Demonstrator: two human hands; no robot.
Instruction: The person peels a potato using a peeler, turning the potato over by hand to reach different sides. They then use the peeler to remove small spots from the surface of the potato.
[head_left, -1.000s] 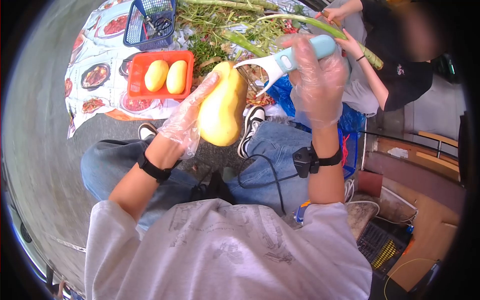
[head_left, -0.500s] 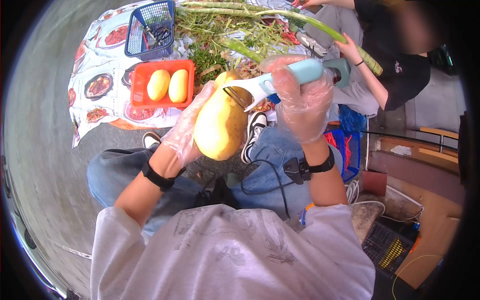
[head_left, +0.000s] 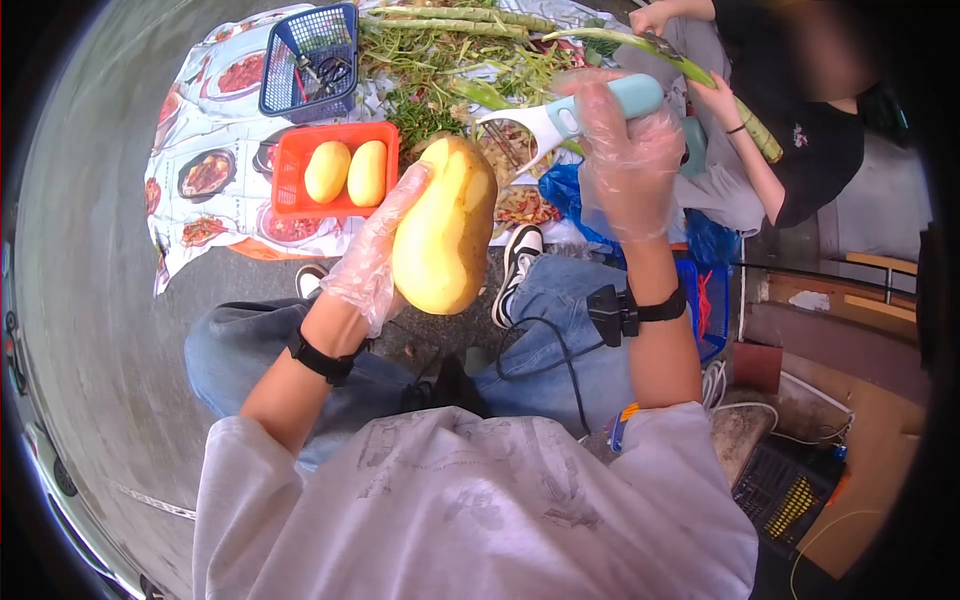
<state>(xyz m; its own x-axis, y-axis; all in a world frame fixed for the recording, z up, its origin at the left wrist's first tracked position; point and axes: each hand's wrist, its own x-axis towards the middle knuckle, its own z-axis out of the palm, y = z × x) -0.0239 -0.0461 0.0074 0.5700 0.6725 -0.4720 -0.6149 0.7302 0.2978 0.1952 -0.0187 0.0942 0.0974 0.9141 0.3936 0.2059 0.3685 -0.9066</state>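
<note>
My left hand, in a clear plastic glove, is wrapped round a large potato. Most of the potato's visible surface is peeled and yellow, with brown skin along its right edge. My right hand, also gloved, grips the blue handle of a peeler. The peeler's forked white head points left, above and to the right of the potato, with a gap between them. Beyond my left hand, two peeled potatoes lie in a red basket.
A blue basket with dark tools stands behind the red one. Green peelings cover part of the printed cloth. At the upper right, another person holds a long green stalk. A blue crate is right of my knee.
My right hand has moved the peeler up and right, off the potato. The potato stays in my left hand. The other person's far hand now touches the stalk.
</note>
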